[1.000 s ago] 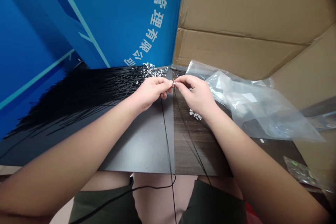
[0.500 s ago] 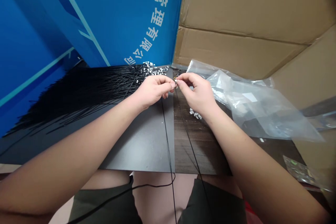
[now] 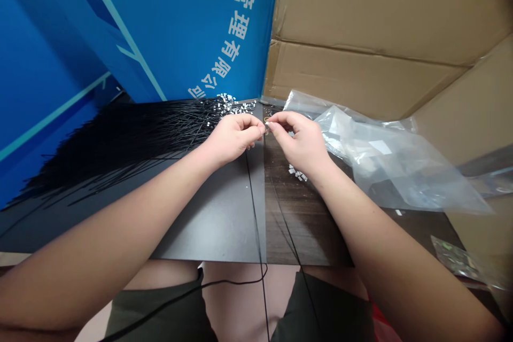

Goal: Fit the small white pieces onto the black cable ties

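My left hand [image 3: 234,138] is closed in a pinch, with the fingertips on a thin black cord [image 3: 253,200]. The cord hangs in two strands from the hands, across the table and over its front edge. Close by, my right hand [image 3: 302,141] pinches a small white piece [image 3: 267,124], its fingertips almost touching those of the left. Fingers hide most of where cord and piece meet. Several loose white pieces [image 3: 297,172] lie on the table below the right hand.
A large bundle of black cords [image 3: 120,141] with white pieces [image 3: 236,107] at its ends lies left on the table [image 3: 208,224]. Clear plastic bags [image 3: 404,168] lie right. Behind stand a blue printed panel [image 3: 172,21] and cardboard [image 3: 360,69]. A small bag [image 3: 457,259] is front right.
Both hands keep their pinches nearly in place; the left fingertips have shifted slightly left, and a small gap shows between the hands. The right-hand cord strand has moved a little.
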Demonstrator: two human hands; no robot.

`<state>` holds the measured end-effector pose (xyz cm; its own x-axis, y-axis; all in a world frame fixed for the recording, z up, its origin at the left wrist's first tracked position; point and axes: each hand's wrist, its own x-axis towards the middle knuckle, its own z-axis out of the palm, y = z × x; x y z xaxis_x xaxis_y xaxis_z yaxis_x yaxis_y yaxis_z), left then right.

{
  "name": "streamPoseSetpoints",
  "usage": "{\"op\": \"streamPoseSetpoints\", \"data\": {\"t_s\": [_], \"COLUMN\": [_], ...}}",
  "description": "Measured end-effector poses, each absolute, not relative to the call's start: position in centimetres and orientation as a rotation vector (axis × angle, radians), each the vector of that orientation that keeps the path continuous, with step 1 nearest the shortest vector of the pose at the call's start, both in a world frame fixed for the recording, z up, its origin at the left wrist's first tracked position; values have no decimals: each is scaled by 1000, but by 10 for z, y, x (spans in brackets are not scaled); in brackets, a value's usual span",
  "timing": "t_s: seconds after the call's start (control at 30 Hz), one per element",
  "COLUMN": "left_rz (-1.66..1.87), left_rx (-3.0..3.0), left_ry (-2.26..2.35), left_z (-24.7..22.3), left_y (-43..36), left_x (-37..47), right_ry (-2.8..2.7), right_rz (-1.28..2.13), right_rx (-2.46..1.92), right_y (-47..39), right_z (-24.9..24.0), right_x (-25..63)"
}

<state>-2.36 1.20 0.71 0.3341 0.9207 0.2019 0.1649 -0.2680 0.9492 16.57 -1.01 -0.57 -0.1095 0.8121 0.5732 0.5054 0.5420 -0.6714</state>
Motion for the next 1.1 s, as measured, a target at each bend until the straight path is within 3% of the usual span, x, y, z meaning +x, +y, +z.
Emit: {"op": "streamPoseSetpoints", "data": {"t_s": [0.4,1.1], "left_rz": [982,1064], "left_rx": [1870,1551], "left_ry": [1036,897], "left_z": [5,4], "left_y": [14,10], "left_x": [-26,-18], "right_ry": [-1752,-1716], "right_rz": [347,326], "right_rx": [-1094,-1043], "right_y": [-7,-8], "right_z": [-10,-10], "right_x": [165,162]}}
